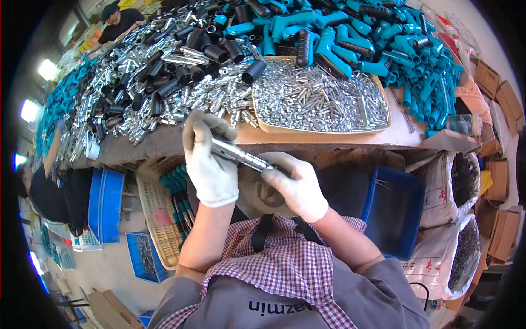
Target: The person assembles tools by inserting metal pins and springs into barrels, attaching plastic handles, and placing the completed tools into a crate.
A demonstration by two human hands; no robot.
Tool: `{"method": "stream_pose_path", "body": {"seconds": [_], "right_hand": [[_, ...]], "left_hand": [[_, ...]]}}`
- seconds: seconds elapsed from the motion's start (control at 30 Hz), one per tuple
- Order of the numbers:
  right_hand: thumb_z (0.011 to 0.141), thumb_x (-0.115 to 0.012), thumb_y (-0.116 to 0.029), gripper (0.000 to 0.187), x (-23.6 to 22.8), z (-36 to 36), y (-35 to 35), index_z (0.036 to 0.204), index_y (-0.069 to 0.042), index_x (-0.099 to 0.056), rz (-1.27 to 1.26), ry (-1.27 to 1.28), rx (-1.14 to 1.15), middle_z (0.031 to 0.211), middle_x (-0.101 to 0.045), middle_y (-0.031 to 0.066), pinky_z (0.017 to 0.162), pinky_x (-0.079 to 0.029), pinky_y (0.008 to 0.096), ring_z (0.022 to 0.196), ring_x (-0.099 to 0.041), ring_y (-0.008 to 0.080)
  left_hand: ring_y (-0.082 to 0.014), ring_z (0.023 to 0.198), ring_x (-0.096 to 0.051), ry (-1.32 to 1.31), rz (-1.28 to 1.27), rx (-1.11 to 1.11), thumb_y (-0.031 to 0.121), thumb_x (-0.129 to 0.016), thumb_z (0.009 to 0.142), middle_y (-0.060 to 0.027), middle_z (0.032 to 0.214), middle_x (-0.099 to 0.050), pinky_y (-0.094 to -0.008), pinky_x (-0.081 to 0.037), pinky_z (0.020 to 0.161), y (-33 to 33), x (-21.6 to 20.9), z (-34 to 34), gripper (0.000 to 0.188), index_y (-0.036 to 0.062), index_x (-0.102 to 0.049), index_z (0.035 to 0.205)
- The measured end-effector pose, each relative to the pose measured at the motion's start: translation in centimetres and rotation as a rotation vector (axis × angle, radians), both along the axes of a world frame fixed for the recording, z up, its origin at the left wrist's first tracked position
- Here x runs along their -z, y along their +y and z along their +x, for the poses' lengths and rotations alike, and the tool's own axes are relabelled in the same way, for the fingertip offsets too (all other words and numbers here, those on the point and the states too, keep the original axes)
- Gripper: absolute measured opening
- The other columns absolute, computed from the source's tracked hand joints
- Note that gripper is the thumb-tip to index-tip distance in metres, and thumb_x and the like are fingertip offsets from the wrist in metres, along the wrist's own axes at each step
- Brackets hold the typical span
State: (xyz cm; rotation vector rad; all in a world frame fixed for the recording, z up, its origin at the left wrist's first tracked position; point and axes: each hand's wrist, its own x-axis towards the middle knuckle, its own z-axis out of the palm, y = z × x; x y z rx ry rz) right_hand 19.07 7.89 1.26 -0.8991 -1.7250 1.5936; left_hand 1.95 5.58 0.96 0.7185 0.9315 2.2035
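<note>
Workshop floor shows below, with bins and sacks set around a loaded desk [339,137].

Nearest the camera, a checked shirt and grey apron fill the lower edge. Both forearms rise from there toward the desk edge.

Left hand [210,159]: gloved in white, clenched around the upper end of a metal rod [241,156]. Right hand [296,189]: gloved in white, grasping the lower, darker end of the same rod. The rod lies tilted between the two hands, high at the left and low at the right, held in the air just in front of the desk edge and above the lap.

Below the hands, to the left, a cream basket [156,211] holds teal-handled pieces. Beside it stands a blue crate [107,203]. To the right, a second blue bin [397,211] sits next to white sacks [455,186] of dark small parts.

On the desk, a shallow tan tray [383,118] holds a heap of small silver pins. Left of the tray lie loose silver tubes [137,82] mixed with black sleeves [219,52]. Beyond the tray lies a pile of teal grips [383,44].

At the far left a second person [44,189] in dark clothing sits at the desk; another person [118,22] is at the far end. Cardboard boxes [501,98] stand at the right.
</note>
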Motion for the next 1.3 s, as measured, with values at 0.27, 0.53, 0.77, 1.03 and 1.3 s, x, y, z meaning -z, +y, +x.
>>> {"method": "stream_pose_path", "body": {"seconds": [0.27,0.53,0.77,1.03,1.3], "right_hand": [[0.087,-0.065,-0.010,0.035,4.2,6.2,0.9,0.119,0.005,-0.064,-0.190,0.266,0.093,0.107,-0.068,0.0133,0.088,-0.053,0.0333,0.093,-0.067,0.0211],[0.075,-0.068,-0.003,0.036,6.5,9.2,-1.6,0.111,0.000,-0.068,0.010,0.055,0.096,0.106,-0.070,0.0156,0.088,-0.053,0.0353,0.099,-0.068,0.0273],[0.076,-0.069,0.001,0.034,7.4,11.2,-2.9,0.110,0.001,-0.068,-0.023,0.101,0.125,0.107,-0.069,0.0151,0.092,-0.052,0.0342,0.099,-0.067,0.0249],[0.083,-0.067,-0.015,0.024,11.4,23.1,5.5,0.103,-0.003,-0.073,0.245,-0.169,0.648,0.103,-0.072,0.0149,0.083,-0.054,0.0346,0.091,-0.070,0.0258],[0.081,-0.057,-0.009,0.027,28.4,36.0,8.7,0.102,-0.014,-0.074,0.200,-1.176,0.717,0.109,-0.070,0.0170,0.087,-0.053,0.0454,0.101,-0.066,0.0367]], "left_hand": [[-0.0196,0.091,-0.067,1.067,-0.548,0.548,0.007,-0.071,0.080,-0.0116,0.099,-0.072,-0.0317,-0.052,0.084,-2.2,-3.2,-0.8,0.029,-0.0063,-0.070,0.106],[-0.0319,0.080,-0.068,1.443,-0.462,0.665,0.016,-0.079,0.068,-0.0160,0.089,-0.068,-0.0364,-0.053,0.073,-2.4,0.2,4.6,0.047,0.0062,-0.071,0.113],[-0.0301,0.079,-0.068,1.286,-0.434,0.759,0.011,-0.081,0.063,-0.0180,0.091,-0.069,-0.0349,-0.053,0.075,-3.3,2.5,5.8,0.045,-0.0010,-0.071,0.106],[-0.0248,0.076,-0.068,1.264,-0.654,0.665,0.005,-0.074,0.070,-0.0156,0.088,-0.071,-0.0321,-0.052,0.072,-4.3,2.1,7.3,0.029,-0.0030,-0.073,0.098],[-0.0091,0.064,-0.057,0.980,-0.910,0.634,0.004,-0.061,0.078,-0.0058,0.080,-0.067,-0.0238,-0.046,0.060,-3.9,2.9,7.0,0.035,-0.0069,-0.068,0.111]]}}
